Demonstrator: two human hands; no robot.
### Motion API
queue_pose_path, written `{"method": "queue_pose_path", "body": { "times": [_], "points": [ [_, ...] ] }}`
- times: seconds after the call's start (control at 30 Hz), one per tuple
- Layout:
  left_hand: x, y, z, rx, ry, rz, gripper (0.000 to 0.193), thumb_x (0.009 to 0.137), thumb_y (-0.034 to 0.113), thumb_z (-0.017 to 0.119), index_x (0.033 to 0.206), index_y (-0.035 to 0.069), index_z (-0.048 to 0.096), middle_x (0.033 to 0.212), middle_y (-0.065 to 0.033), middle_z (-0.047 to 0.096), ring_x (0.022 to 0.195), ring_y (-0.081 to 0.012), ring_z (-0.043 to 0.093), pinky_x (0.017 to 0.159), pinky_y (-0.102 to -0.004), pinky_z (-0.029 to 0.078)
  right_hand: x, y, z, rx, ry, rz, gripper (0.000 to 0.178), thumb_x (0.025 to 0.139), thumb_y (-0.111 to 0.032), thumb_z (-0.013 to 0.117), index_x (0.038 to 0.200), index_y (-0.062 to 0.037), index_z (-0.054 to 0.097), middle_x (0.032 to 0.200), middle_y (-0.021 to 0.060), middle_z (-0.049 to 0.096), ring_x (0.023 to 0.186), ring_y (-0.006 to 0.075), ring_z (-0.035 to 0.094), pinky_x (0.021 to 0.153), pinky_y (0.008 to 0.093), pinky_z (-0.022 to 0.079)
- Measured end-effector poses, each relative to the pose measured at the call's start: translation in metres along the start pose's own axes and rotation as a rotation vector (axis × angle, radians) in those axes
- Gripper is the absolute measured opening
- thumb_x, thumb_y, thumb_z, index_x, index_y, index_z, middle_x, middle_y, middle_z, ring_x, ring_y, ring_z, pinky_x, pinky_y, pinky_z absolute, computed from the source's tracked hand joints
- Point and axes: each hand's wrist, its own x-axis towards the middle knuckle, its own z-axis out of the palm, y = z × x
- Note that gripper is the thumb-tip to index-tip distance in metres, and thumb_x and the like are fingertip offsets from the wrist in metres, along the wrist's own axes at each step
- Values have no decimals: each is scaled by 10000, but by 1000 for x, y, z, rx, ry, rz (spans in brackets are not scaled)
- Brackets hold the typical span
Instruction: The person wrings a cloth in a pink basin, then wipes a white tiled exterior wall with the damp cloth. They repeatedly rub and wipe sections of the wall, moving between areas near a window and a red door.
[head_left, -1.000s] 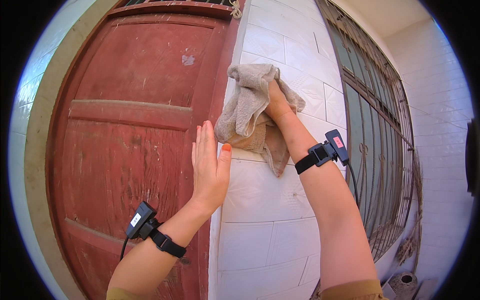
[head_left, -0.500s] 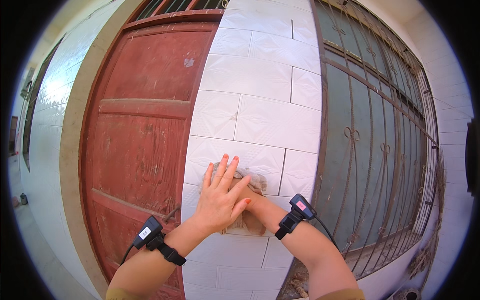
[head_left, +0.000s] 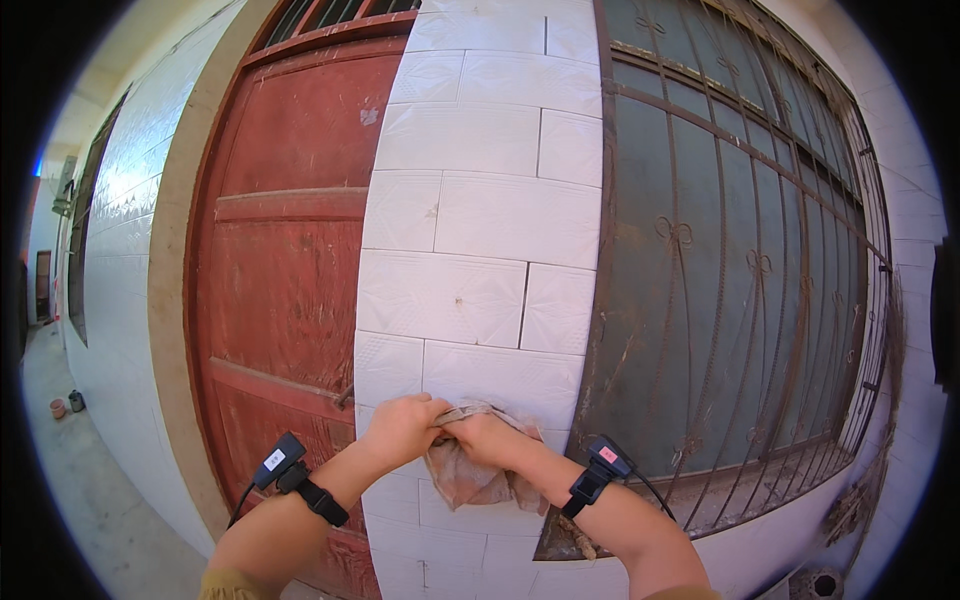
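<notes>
In front of the white tiled wall (head_left: 480,220) hangs a greyish, stained cloth (head_left: 470,480), its lower part drooping in folds. My left hand (head_left: 402,430) is closed on its upper left edge, fingers curled. Close beside it, my right hand (head_left: 482,438) grips the top of the cloth, with folds showing behind and below. The fingertips of both hands are partly hidden. A black strap with a small device sits on each forearm.
Left of the tiles stands a worn red wooden door (head_left: 285,270) with a small handle (head_left: 345,396). To the right, metal bars (head_left: 720,290) cover a window with a ledge. Small containers (head_left: 76,401) stand on the floor at far left.
My left hand has come off the back of the right one and now grips the cloth's edge. Both hands and the cloth sit lower; the view has shifted.
</notes>
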Motion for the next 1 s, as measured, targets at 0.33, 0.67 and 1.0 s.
{"method": "queue_pose_path", "body": {
  "times": [0.33,0.67,1.0],
  "points": [
    [12,-30,14,-103,323,-112,114,824,75,617,922,60,674,774,-156,678,733,-365,659,679,-463,524,-27,-7,0,-338,222,207,267,892,-24,557,1144,-37,646,954,239,661,886,422,653,755,479,538],
    [29,-47,31,-1175,104,-876,293,947,295,625,882,12,587,677,-109,651,473,-222,630,438,-335,528,-14,-12,0,-343,367,118,250,880,-26,617,1129,-50,620,979,200,650,905,410,637,771,467,517],
    [19,-3,63,-539,624,-285,165,929,129,599,1049,16,608,1027,-193,640,1073,-360,596,914,-439,478,-2,-16,-1,-492,638,166,307,849,44,571,1137,-30,648,934,199,656,890,400,637,790,455,505]
  ]
}}
